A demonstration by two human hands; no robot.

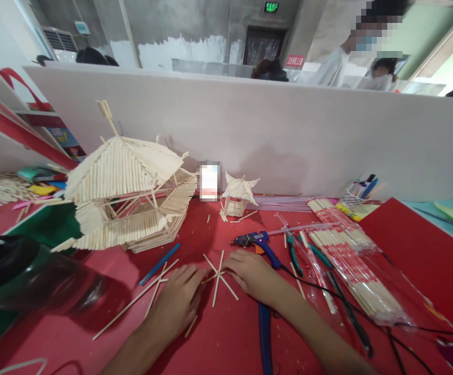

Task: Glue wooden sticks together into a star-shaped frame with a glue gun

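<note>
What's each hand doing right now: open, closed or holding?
Left hand: fingers curled, at the left side of the stick star; grip cannot be told.
Right hand: fingers curled, at its right side; grip cannot be told.

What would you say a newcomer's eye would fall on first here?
Probably the large stick-built pavilion, standing left of centre before the pale partition. Next, the star of thin sticks between the left hand and right hand, with a blue glue gun just beyond the right hand.

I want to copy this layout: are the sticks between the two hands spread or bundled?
Spread: the sticks fan out in different directions from one centre, between the left hand and right hand.
</note>
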